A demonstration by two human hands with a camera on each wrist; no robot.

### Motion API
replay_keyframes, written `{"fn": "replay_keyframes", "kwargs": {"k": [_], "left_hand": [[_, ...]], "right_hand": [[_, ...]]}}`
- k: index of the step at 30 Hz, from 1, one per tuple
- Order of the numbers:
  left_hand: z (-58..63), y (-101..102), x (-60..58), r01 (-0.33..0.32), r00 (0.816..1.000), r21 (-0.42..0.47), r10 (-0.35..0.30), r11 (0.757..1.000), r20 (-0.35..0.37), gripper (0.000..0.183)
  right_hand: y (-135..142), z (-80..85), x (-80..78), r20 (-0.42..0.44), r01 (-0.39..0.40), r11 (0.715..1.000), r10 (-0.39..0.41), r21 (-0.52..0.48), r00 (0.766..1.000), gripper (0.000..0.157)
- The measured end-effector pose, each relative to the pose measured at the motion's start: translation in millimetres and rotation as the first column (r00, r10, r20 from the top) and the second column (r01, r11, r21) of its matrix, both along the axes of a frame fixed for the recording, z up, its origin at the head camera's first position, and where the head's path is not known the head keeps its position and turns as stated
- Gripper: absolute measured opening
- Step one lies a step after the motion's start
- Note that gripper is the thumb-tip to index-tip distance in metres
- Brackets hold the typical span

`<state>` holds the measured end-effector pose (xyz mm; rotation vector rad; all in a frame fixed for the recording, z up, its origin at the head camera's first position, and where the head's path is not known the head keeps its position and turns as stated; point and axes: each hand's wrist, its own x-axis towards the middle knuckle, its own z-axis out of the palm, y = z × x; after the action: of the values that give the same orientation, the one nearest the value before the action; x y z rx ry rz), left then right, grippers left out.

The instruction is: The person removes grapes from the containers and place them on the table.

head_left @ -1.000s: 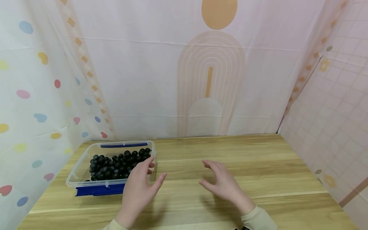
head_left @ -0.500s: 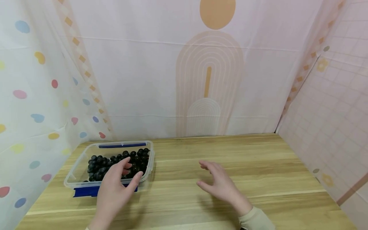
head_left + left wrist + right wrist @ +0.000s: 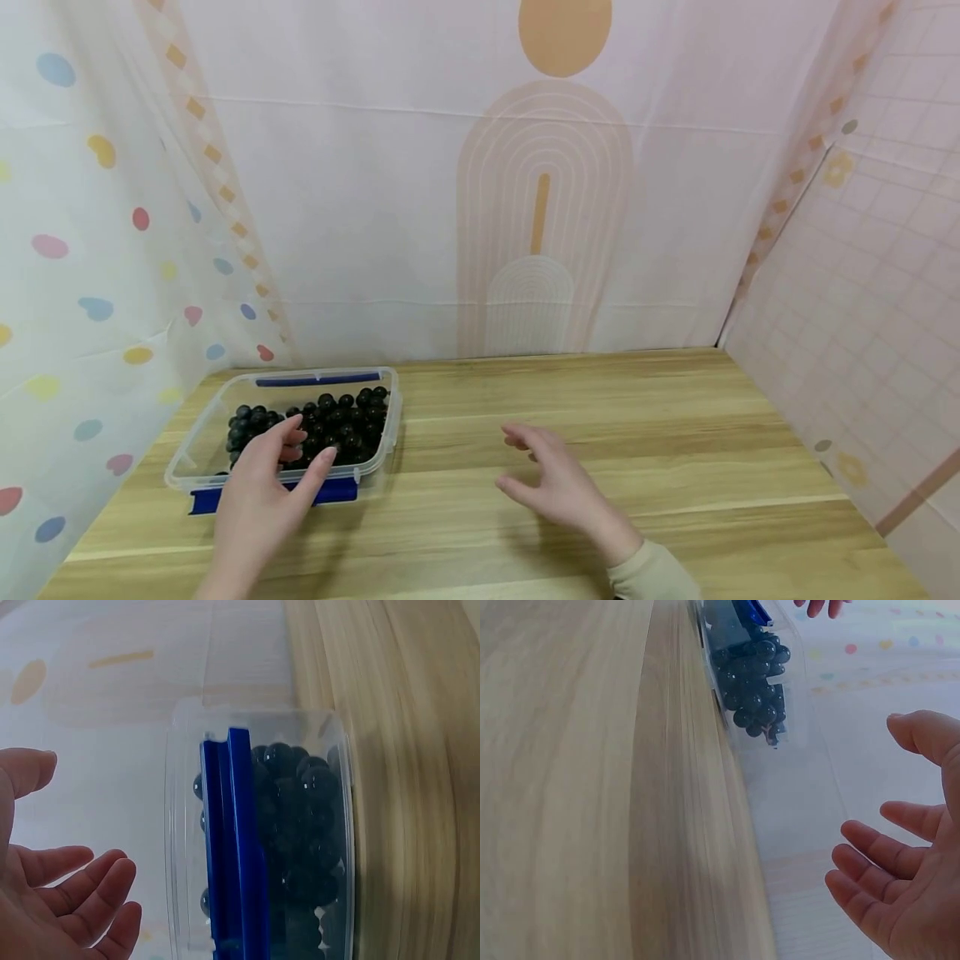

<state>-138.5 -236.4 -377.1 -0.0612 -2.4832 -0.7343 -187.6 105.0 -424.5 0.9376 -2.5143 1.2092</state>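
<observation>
A clear plastic container point(image 3: 197, 442) with blue clip latches point(image 3: 238, 847) stands at the left of the table. Inside it lie many dark round fruits that look like black grapes point(image 3: 348, 421). Above the container's near edge hovers my left hand point(image 3: 258, 492), fingers loosely bent and thumb apart, with nothing in it. In the left wrist view that hand is beside the container, not touching it. My right hand point(image 3: 555, 483) hangs over the middle of the table, its fingers relaxed and holding nothing; the right wrist view shows its bare palm point(image 3: 930, 900).
The wooden table point(image 3: 675, 433) backs onto a pale curtain point(image 3: 360, 208) with a printed arch. A curtain with coloured spots point(image 3: 97, 308) hangs on the left side, and a grid-patterned one point(image 3: 870, 333) on the right.
My left hand has moved left, from the container's right end to over its near edge. The right hand has shifted slightly left. The container and fruits stay where they were.
</observation>
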Motion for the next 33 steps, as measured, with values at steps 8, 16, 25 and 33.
{"fn": "replay_keyframes", "kwargs": {"k": [8, 16, 25, 33], "left_hand": [[-2.3, -14.4, 0.5, -0.028, 0.999, -0.001, 0.028, 1.0, 0.03, 0.06], [-4.6, -27.9, 1.7, -0.062, 0.997, 0.019, 0.061, 0.998, 0.056, 0.06], [-6.1, -43.7, 4.2, -0.083, 0.989, 0.048, 0.077, 0.995, 0.123, 0.065], [-6.9, -57.3, 4.4, -0.133, 0.977, 0.041, 0.124, 0.99, 0.174, 0.068]], "right_hand": [[-3.1, 2.2, 1.3, 0.086, -0.009, 1.0, 0.011, -0.022, 0.996, 0.063], [-2.4, 4.1, 1.0, 0.116, -0.003, 0.999, 0.008, -0.043, 0.993, 0.062], [-5.2, 3.7, 0.0, 0.112, -0.01, 0.998, 0.016, -0.057, 0.994, 0.061], [-10.2, 3.0, -0.7, 0.106, -0.028, 0.997, 0.035, -0.066, 0.994, 0.062]]}}
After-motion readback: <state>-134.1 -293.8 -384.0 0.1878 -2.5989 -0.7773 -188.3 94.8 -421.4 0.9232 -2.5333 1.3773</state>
